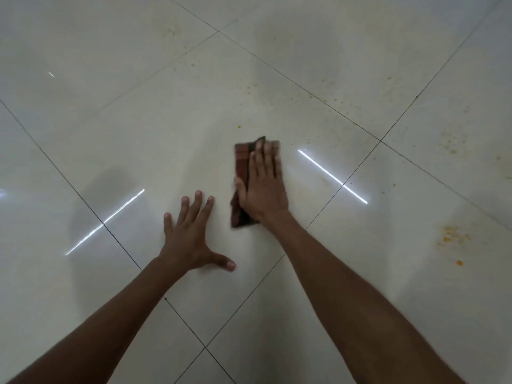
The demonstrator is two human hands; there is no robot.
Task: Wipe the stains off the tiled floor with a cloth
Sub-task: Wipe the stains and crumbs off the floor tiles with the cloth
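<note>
A folded dark red checked cloth (241, 164) lies on the glossy white tiled floor (138, 120). My right hand (264, 187) presses flat on top of it, fingers together, covering most of its right side. My left hand (191, 236) rests flat on the bare tile to the left and nearer me, fingers spread, holding nothing. Orange-yellow stains (453, 236) mark the tile at the right, with one small orange spot (238, 126) just beyond the cloth. Fainter yellowish specks (293, 98) scatter across the far tiles.
Dark grout lines (343, 184) cross the floor diagonally. Bright light reflections (332, 176) streak the tiles on both sides. More faint yellow smears (454, 142) lie at the far right.
</note>
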